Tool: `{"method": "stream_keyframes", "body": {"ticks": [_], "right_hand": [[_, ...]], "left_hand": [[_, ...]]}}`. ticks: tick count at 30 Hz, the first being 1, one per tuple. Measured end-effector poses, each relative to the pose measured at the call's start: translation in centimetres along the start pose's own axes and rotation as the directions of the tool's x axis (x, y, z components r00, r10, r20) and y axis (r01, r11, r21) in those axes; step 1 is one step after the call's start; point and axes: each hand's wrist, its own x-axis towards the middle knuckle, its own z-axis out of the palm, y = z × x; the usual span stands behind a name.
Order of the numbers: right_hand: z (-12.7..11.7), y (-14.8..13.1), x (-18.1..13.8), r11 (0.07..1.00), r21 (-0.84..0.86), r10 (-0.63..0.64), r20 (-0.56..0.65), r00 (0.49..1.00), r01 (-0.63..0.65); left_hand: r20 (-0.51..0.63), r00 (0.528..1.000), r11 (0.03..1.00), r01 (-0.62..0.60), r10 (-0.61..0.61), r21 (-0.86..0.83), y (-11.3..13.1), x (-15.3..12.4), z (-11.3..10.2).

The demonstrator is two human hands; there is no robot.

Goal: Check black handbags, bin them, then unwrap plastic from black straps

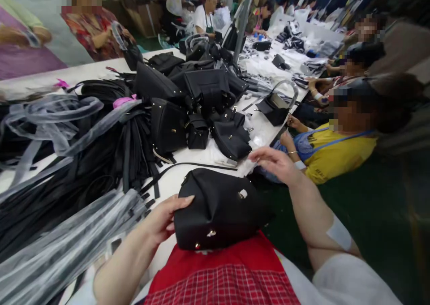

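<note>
A black handbag body point(218, 206) with small gold-coloured metal fittings rests on its side against my red apron, at the table's near edge. My left hand point(171, 213) grips its left end, the thumb on top and the fingers underneath. Above and to the right of the bag, my right hand point(275, 164) is raised apart from it, fingers stretched towards the table edge. No object shows clearly in that hand; its fingertips are close to some crumpled clear plastic. A thin black strap point(191, 165) lies just behind the bag.
Black bags point(168, 126) are heaped on the white table point(188, 157) ahead. Bundles of black straps point(134, 143) and clear plastic wrap point(77, 238) cover the left side. A co-worker in a yellow shirt point(346, 152) sits close on the right; a metal post point(243, 25) rises behind the heap.
</note>
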Motion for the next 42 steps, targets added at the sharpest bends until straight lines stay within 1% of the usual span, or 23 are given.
{"method": "stream_keyframes", "body": {"ticks": [2,3,7,10,14,17,18,20,22,23,24,26,27,28,30,31,33,35,36,37,39,41,42], "right_hand": [[2.1,1.2,-0.5,0.989,0.108,0.056,0.350,0.935,-0.099],[3.3,2.3,-0.8,0.975,0.147,0.089,0.429,0.899,-0.167],[6.2,7.2,-1.9,0.941,0.102,0.266,0.366,0.892,-0.323],[6.0,8.3,-2.7,0.949,-0.066,0.301,0.466,0.832,-0.307],[6.3,5.8,-3.5,0.964,-0.144,0.258,0.703,0.663,-0.222],[7.7,2.9,-3.8,0.976,-0.186,0.218,0.781,0.585,-0.115],[8.2,1.9,-4.0,0.977,-0.190,0.209,0.803,0.558,-0.093],[9.2,0.4,-4.4,0.980,-0.193,0.192,0.821,0.538,-0.055],[10.0,-0.8,-5.1,0.981,-0.196,0.157,0.792,0.590,0.002],[10.4,-1.2,-5.5,0.980,-0.196,0.131,0.768,0.627,0.036],[10.7,-1.6,-5.9,0.978,-0.197,0.108,0.743,0.660,0.062],[11.0,-1.9,-6.7,0.976,-0.199,0.085,0.713,0.696,0.085],[11.1,-1.8,-7.0,0.976,-0.201,0.088,0.710,0.699,0.081],[11.0,-1.5,-7.3,0.977,-0.201,0.099,0.712,0.695,0.067],[10.5,-0.3,-7.6,0.977,-0.214,0.156,0.707,0.690,-0.001],[10.2,0.5,-7.6,0.968,-0.246,0.211,0.671,0.711,-0.054],[9.6,2.4,-7.7,0.906,-0.394,0.348,0.482,0.804,-0.156],[9.1,4.2,-7.8,0.754,-0.609,0.435,0.185,0.881,-0.245],[8.9,4.9,-7.8,0.656,-0.697,0.457,0.063,0.887,-0.289],[8.8,5.4,-7.9,0.565,-0.757,0.489,-0.015,0.872,-0.330],[8.9,5.9,-8.0,0.452,-0.798,0.610,-0.050,0.791,-0.399],[9.1,5.9,-8.0,0.419,-0.802,0.710,-0.002,0.704,-0.425],[9.2,5.8,-8.0,0.418,-0.807,0.728,0.022,0.685,-0.418]], "left_hand": [[0.030,0.999,0.999,0.038,-0.037,-0.037,-1.1,1.9,1.2],[0.049,0.997,0.997,0.060,-0.058,-0.049,-1.5,2.5,1.5],[0.129,0.988,0.994,0.094,-0.085,-0.063,-2.8,2.6,0.1],[0.112,0.993,0.997,0.053,-0.047,-0.048,-3.8,1.9,-2.3],[0.038,0.999,0.990,0.024,-0.030,0.136,-4.8,2.2,-5.9],[0.048,0.992,0.953,0.098,-0.116,0.288,-3.9,2.4,-7.9],[0.013,0.995,0.927,0.085,-0.096,0.365,-3.0,2.2,-8.1],[-0.114,0.987,0.803,-0.025,0.115,0.595,-0.6,1.8,-7.1],[-0.128,0.890,0.540,-0.147,0.438,0.828,1.8,1.3,-4.5],[-0.037,0.856,0.396,-0.200,0.515,0.896,2.8,1.2,-2.6],[0.111,0.853,0.249,-0.270,0.510,0.930,3.4,1.3,-0.6],[0.429,0.856,-0.012,-0.445,0.288,0.896,3.6,1.7,3.4],[0.530,0.835,-0.124,-0.516,0.148,0.848,3.3,2.1,5.1],[0.577,0.816,-0.219,-0.558,0.033,0.800,2.7,2.6,6.4],[0.577,0.808,-0.349,-0.577,-0.117,0.738,1.2,3.6,7.8],[0.555,0.818,-0.373,-0.568,-0.153,0.734,0.4,4.1,8.0],[0.521,0.831,-0.337,-0.556,-0.197,0.760,-0.8,5.0,7.5],[0.516,0.832,-0.255,-0.554,-0.205,0.793,-1.7,5.6,6.6],[0.519,0.831,-0.219,-0.554,-0.199,0.803,-2.0,5.8,6.2],[0.522,0.833,-0.195,-0.552,-0.187,0.811,-2.2,5.9,6.0],[0.522,0.840,-0.184,-0.543,-0.151,0.820,-2.6,6.0,5.7],[0.538,0.837,-0.206,-0.546,-0.095,0.812,-2.7,5.8,5.7],[0.561,0.825,-0.228,-0.561,-0.070,0.796,-2.7,5.6,5.8]]}}
